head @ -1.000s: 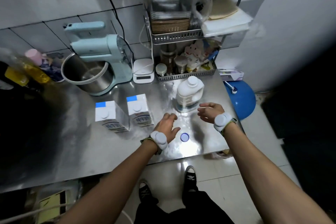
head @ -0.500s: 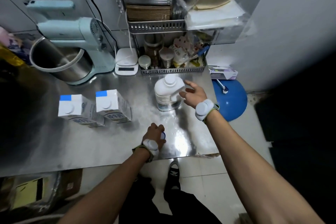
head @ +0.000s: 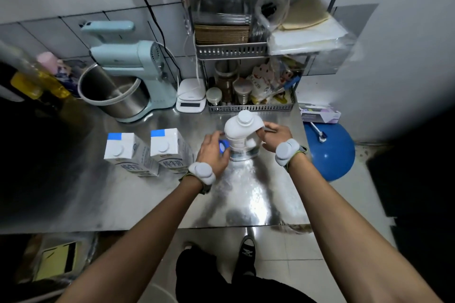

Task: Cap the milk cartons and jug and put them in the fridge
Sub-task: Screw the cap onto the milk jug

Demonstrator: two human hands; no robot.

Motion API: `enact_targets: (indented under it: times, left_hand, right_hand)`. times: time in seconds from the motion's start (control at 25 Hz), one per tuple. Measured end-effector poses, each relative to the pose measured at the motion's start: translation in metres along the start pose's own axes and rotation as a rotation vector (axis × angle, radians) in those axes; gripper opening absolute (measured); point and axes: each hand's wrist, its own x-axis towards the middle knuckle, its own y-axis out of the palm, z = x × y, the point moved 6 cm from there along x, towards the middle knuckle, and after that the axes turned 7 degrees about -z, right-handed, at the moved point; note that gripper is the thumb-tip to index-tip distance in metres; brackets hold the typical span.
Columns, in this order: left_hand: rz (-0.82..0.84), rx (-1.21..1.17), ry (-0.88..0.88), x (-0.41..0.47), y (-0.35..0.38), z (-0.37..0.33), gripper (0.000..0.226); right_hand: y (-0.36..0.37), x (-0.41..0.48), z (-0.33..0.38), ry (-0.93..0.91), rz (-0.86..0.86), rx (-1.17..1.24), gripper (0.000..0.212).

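Left hand (head: 212, 152) has left the front edge of the bench (head: 152, 202) and come up against the left side of the jug (head: 242, 134), fingers closed on a blue cap (head: 223, 146). Right hand (head: 275, 136) has moved in from beside the jug and now grips its right side, fingers wrapped on the handle area. Jug stands upright toward the back right of the bench, white top in place. 2 milk cartons (head: 130, 155) (head: 170, 150) stand side by side left of the jug, near the left hand, round white caps on top. Mixer (head: 133, 76) at back left, scale (head: 190, 98) beside it.
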Motion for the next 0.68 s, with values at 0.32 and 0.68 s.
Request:
enact_targets:
  times: [0.32, 0.68]
  left_hand:
    - [-0.277, -0.183, 0.050, 0.030, -0.072, -0.056, 0.027]
    - [-0.132, -0.188, 0.174, 0.027, -0.049, -0.094, 0.052]
  right_hand:
    - [0.000, -0.009, 0.009, -0.064, -0.013, -0.118, 0.030]
    - [-0.015, -0.033, 0.030, -0.223, -0.029, -0.347, 0.022]
